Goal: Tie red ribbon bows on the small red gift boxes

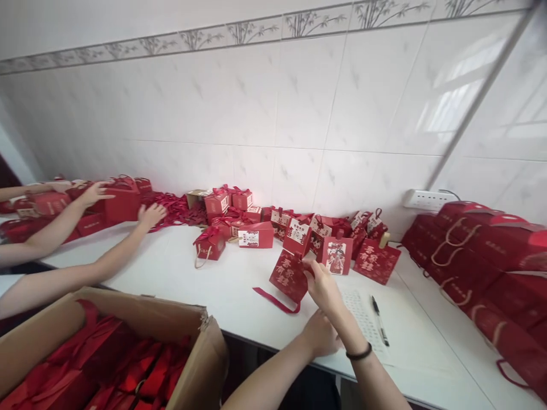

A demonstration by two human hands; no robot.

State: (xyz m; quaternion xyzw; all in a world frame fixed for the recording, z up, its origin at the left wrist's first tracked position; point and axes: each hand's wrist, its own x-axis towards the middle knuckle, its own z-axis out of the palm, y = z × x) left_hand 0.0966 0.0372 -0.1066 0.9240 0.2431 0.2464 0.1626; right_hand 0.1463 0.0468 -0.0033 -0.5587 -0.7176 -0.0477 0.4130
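Your left hand (320,336) sits curled under your right wrist, near the front edge of the surface (183,273); whether it grips anything cannot be told. Your right hand (325,287) pinches a flat red paper bag (289,276), gold-printed and tilted, with a red ribbon (276,302) trailing onto the smooth white top. Open room lies to its left. A printed sheet (363,310) and a black pen (379,319) lie just right. Small ribboned boxes (256,228) crowd the tiled wall. At lower left, your corrugated cardboard carton (128,310) holds glossy red ribbons
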